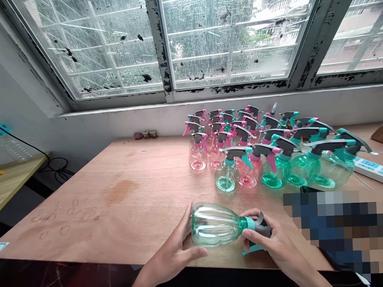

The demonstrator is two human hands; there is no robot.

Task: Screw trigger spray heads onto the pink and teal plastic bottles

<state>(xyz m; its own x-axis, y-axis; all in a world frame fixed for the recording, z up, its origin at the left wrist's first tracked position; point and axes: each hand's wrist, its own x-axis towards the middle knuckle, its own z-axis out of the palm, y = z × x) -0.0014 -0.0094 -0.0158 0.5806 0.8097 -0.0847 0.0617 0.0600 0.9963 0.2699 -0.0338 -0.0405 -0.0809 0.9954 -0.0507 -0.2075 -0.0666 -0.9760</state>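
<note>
A clear teal spray bottle (pixel 214 224) lies on its side near the front edge of the wooden table (pixel 124 193). My left hand (pixel 175 252) cups its rounded body, thumb and fingers wrapped around it. My right hand (pixel 272 241) grips the grey and teal trigger head (pixel 260 227) at the bottle's neck. Both hands are closed on this one bottle.
Several upright pink and teal spray bottles (pixel 261 149) crowd the back right of the table. A white power strip (pixel 375 170) lies at the right edge. A pixelated patch (pixel 334 222) covers something near my right hand. Small objects (pixel 145 134) sit below the window sill.
</note>
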